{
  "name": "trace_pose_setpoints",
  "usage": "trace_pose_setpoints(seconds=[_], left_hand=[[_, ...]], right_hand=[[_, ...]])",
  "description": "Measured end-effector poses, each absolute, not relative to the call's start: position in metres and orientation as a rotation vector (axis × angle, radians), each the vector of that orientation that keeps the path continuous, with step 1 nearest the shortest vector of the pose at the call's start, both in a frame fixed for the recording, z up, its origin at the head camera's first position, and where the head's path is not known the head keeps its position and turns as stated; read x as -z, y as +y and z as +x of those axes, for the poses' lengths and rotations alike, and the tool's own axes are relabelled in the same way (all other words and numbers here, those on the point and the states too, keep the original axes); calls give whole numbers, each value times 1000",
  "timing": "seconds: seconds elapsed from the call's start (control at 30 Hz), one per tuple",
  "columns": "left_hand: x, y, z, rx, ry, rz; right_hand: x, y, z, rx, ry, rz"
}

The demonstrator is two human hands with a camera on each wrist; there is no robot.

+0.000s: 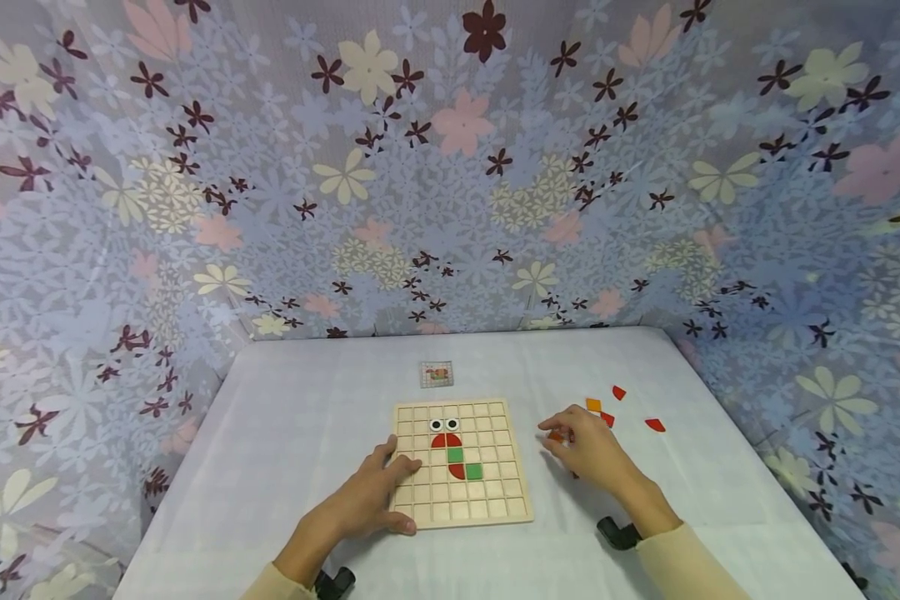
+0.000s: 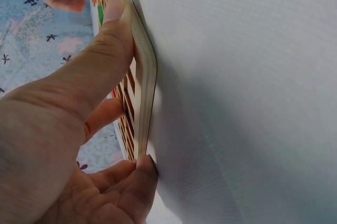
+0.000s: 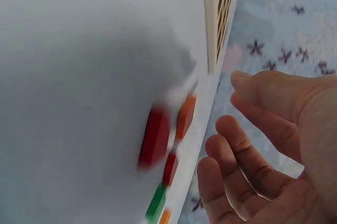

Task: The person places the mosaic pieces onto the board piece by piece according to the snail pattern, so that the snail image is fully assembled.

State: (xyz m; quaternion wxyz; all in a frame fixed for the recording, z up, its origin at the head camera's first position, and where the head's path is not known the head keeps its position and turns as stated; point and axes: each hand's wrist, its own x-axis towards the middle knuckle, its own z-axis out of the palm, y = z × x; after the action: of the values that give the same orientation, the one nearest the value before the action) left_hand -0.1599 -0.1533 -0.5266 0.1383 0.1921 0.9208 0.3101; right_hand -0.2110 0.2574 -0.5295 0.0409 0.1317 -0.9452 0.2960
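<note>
A pale wooden grid board [image 1: 495,496] lies on the white table. My left hand [image 1: 367,496] grips its near left corner, thumb on the front edge and fingers along the left side. In the grid sit two eye tiles [image 1: 444,425], several red rounded tiles [image 1: 457,472] and two green square tiles [image 1: 474,472]. My right hand [image 1: 588,446] hovers right of the board with bent fingers and nothing between them. Below it, in the right wrist view, lie a dark red tile [image 3: 155,137], an orange tile [image 3: 185,118] and a green tile [image 3: 156,203].
A small picture card [image 1: 437,374] lies behind the board. Loose tiles spread beyond my right hand, among them a red tile [image 1: 655,425] and an orange square [image 1: 593,405]. Flowered cloth [image 1: 450,208] encloses the table at the back and sides.
</note>
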Motion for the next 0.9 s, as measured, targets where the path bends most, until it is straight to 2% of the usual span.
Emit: trace_pose_setpoints(seconds=[0.43, 0.9], left_hand=[[527, -152, -161, -894, 2665, 557], [525, -151, -160, -894, 2669, 538]], right_hand=[[526, 316, -210, -815, -2935, 267], [537, 327, -214, -809, -3013, 230]])
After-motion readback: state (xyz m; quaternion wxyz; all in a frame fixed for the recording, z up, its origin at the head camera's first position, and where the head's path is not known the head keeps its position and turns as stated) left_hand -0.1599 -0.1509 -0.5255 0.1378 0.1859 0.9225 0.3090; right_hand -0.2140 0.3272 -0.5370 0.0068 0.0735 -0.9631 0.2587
